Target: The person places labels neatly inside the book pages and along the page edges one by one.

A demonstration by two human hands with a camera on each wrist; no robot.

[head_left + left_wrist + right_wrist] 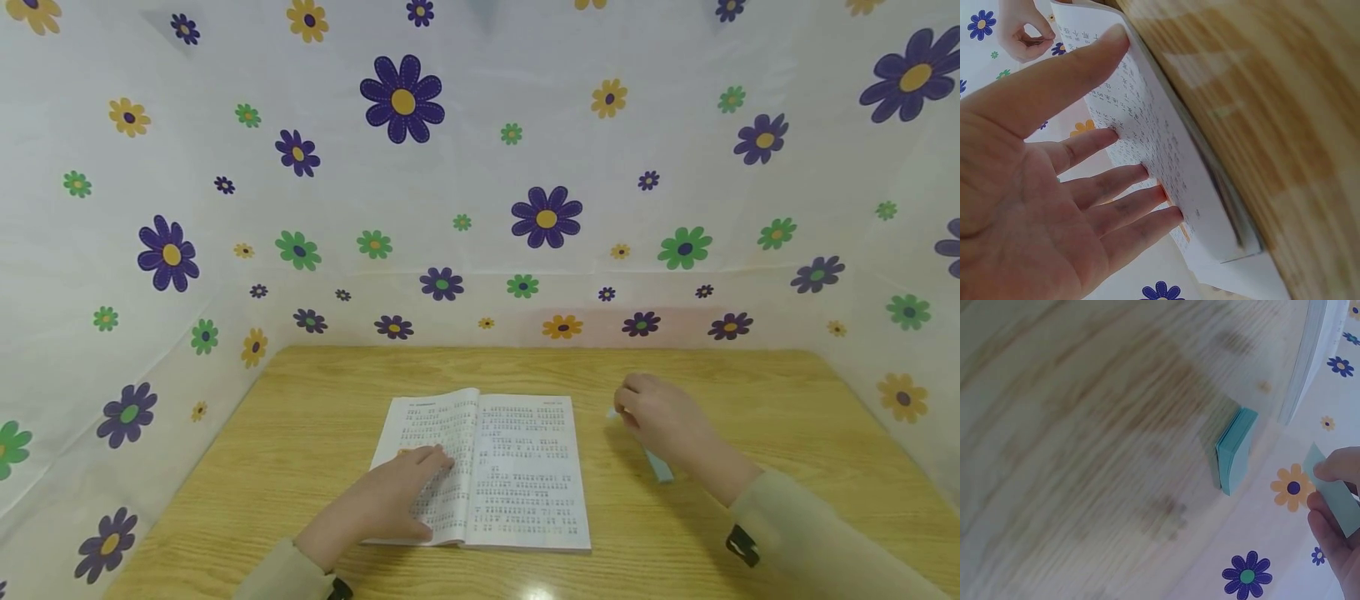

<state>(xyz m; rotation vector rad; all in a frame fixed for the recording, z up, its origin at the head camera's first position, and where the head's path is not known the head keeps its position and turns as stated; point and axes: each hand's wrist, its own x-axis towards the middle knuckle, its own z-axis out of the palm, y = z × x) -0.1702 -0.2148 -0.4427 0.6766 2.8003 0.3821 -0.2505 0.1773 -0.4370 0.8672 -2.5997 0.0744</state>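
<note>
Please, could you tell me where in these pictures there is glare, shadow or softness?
Head view: bright glare on the table at the bottom edge, soft shadow beside the right sleeve; left wrist view: print on the book looks soft, too unclear to read fully; right wrist view: hazy wood grain, with faint flower reflections and shadow near the blue-green pad.

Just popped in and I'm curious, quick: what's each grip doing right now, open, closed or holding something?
Left grip: open, at the book's left page.
Right grip: closed, pinching a pale green paper slip.
</note>
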